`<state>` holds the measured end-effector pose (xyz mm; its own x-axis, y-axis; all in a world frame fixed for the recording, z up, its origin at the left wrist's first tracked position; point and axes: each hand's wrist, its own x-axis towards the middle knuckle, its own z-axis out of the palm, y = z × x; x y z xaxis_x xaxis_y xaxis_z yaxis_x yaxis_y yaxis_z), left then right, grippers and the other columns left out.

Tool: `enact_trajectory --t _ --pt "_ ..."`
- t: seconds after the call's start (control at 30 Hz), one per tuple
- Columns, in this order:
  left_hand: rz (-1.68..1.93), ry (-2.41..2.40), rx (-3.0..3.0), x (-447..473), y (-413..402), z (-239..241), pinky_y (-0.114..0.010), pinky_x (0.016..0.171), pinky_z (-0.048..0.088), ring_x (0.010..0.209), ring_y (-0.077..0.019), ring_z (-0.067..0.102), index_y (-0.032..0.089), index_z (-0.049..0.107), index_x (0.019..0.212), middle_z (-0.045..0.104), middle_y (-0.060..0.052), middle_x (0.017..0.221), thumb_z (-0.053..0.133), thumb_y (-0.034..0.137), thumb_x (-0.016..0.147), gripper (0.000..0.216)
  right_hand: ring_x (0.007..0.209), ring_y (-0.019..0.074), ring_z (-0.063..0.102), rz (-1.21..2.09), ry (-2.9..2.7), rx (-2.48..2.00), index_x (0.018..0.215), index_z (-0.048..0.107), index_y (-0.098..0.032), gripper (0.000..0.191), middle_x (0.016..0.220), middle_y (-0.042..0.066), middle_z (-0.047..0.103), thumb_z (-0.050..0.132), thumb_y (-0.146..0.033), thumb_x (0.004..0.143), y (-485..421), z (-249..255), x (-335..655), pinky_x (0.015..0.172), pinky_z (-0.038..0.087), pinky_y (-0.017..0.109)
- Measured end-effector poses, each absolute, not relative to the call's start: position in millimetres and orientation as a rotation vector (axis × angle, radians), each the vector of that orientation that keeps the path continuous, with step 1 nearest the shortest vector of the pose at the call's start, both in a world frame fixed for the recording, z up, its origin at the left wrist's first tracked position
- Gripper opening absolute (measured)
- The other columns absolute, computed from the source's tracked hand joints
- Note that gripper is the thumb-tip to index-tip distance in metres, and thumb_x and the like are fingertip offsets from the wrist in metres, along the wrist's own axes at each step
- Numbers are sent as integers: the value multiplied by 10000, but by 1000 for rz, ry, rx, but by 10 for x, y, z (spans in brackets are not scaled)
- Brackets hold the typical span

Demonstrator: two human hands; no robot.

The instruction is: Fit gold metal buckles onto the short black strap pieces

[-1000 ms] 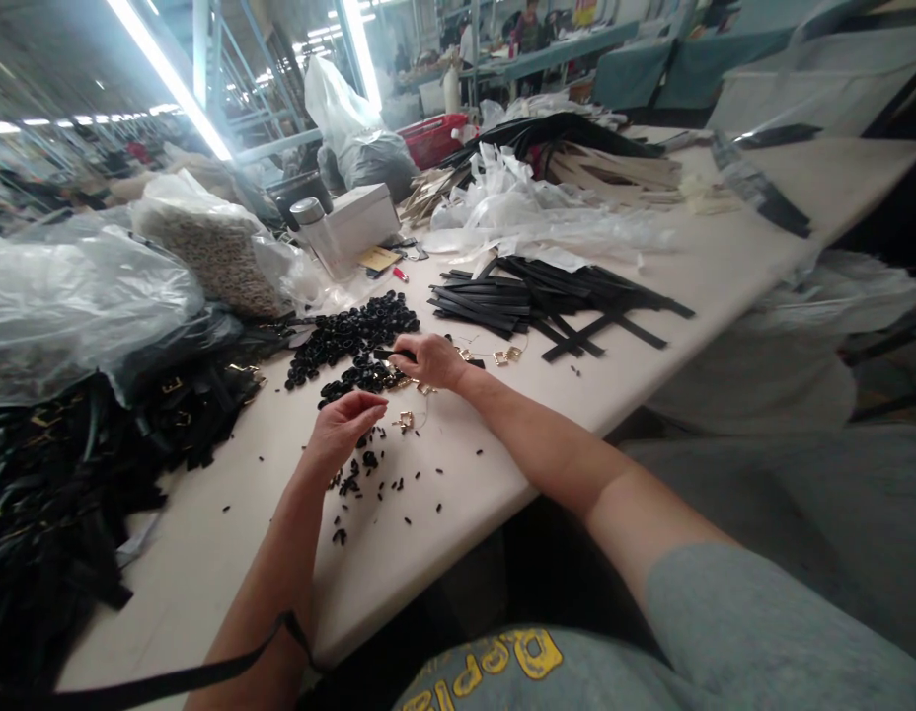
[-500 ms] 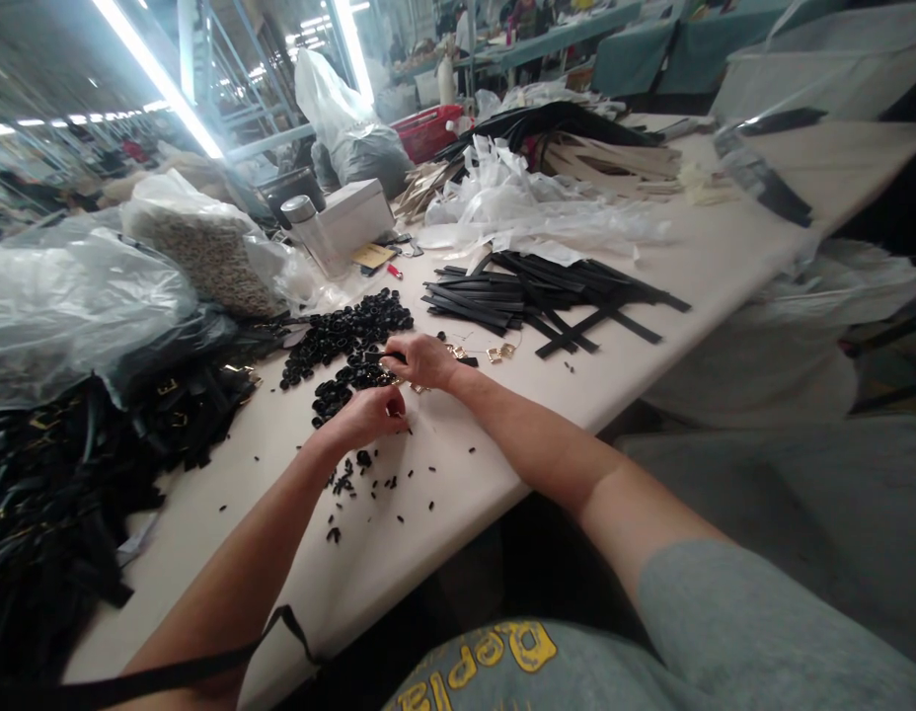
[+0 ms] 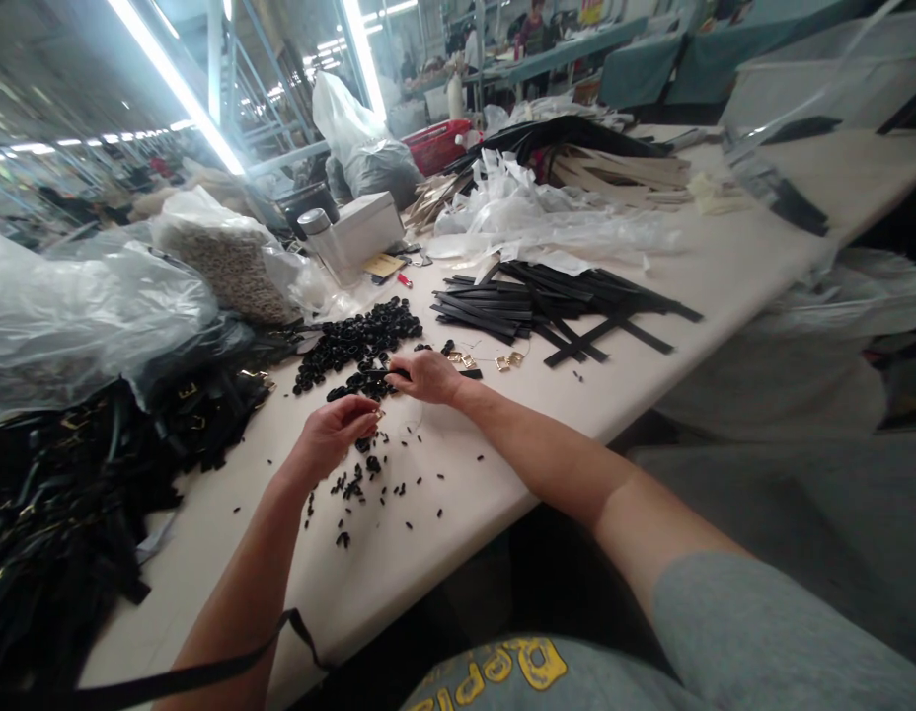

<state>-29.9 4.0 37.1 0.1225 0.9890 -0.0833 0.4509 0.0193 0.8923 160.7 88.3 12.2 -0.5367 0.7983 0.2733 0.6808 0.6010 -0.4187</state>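
My right hand [image 3: 429,376] rests on the white table [image 3: 695,286], fingers closed on a thin black strap end beside a heap of black loops [image 3: 354,341]. My left hand [image 3: 332,435] hovers just above the table with fingers curled around a small gold buckle. Small black bits [image 3: 369,484] lie scattered below my left hand. More gold buckles [image 3: 495,360] lie just right of my right hand. A bundle of black straps [image 3: 547,296] lies further right. A black strap [image 3: 206,671] hangs across my left forearm.
Clear plastic bags [image 3: 80,306] and a dark pile of straps with buckles [image 3: 58,494] fill the left side. A steel flask [image 3: 317,242], a white box [image 3: 369,222] and crumpled plastic [image 3: 532,212] stand behind. People work at far tables.
My left hand went forward to the table near my right hand, then drew back and lifted with a gold buckle in its fingers. My right hand stayed in place.
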Motion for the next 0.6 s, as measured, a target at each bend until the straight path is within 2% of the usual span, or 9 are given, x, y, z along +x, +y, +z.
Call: enact_trajectory --t 0.17,0.27,0.4,0.5,0.6 --pt "1154 1432 1255 -308 18 412 -262 659 539 649 -135 634 131 685 918 686 -42 760 803 384 628 403 690 138 546 497 -2303 -1099 885 659 -183 228 780 41 666 531 -372 890 872 102 1575 629 319 246" --pt "1374 1340 950 -270 60 267 -200 617 533 626 -106 636 128 677 887 687 -42 775 844 287 570 392 608 94 517 768 -2122 -967 799 635 -158 203 690 5 639 546 -323 877 882 68 1548 605 337 218" --pt "1517 1251 638 -242 120 165 -140 575 517 613 -85 638 127 666 856 672 -33 751 814 131 581 312 461 48 445 1124 -1986 -890 812 615 -138 219 640 -24 626 517 -319 885 867 14 1509 521 321 194" --pt "1530 1195 521 -225 125 169 -117 560 512 603 -70 630 134 653 799 665 -22 740 776 71 614 231 492 47 456 1079 -2049 -915 787 632 -138 181 625 -30 617 557 -287 860 832 -13 1480 530 309 187" --pt "1507 1171 491 -205 113 157 -110 501 492 576 -68 614 145 635 758 650 -3 701 797 96 612 224 552 54 481 968 -2132 -891 768 644 -147 163 627 -31 615 576 -268 853 792 -15 1456 562 314 184"
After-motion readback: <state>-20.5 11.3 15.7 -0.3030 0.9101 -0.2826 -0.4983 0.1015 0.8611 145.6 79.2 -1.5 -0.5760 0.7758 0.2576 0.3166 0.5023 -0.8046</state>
